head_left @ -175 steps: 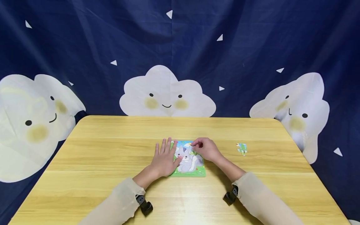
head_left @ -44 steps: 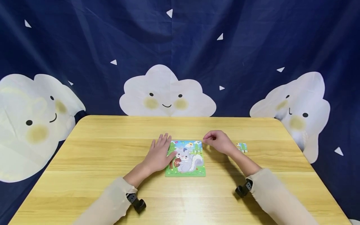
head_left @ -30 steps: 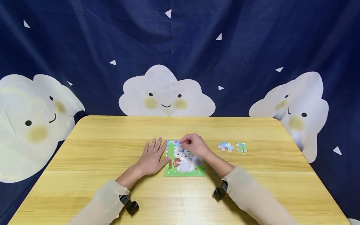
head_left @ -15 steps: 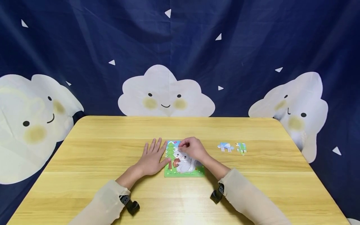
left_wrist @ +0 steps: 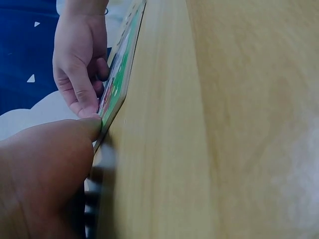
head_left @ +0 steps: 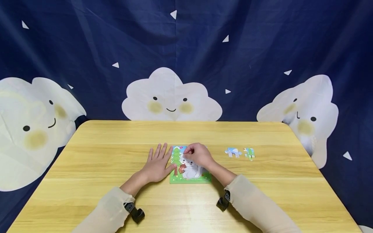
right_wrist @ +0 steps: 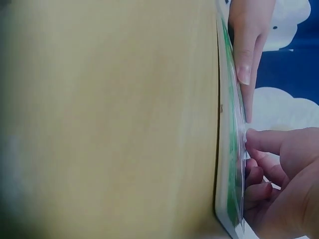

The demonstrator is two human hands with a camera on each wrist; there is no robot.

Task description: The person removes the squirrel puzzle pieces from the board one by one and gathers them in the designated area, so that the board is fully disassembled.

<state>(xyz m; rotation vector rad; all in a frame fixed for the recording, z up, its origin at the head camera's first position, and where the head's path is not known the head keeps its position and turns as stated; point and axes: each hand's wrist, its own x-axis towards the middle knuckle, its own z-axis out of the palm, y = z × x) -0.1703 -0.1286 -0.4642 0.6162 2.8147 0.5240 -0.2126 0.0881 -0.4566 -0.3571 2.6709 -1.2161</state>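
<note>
A square jigsaw puzzle of a grey squirrel holding a nut lies on the wooden table. My left hand lies flat at the puzzle's left side, fingers spread, its thumb on the edge. Over the squirrel's head, my right hand has thumb and index finger brought together at a puzzle piece. That piece is mostly hidden; whether it is lifted I cannot tell. In the right wrist view the right thumb and curled fingers meet the puzzle's face. Two loose pieces lie to the right: a pale blue puzzle piece and a green tree puzzle piece.
The wooden table extends on all sides of the puzzle. Behind it hangs a dark blue curtain with white smiling clouds. A small black camera is strapped on the right wrist, another black camera on the left.
A pale blue piece now lies beside the tree piece. My left hand slid left to the puzzle's edge. My right hand moved out right, then back left over the squirrel's head.
</note>
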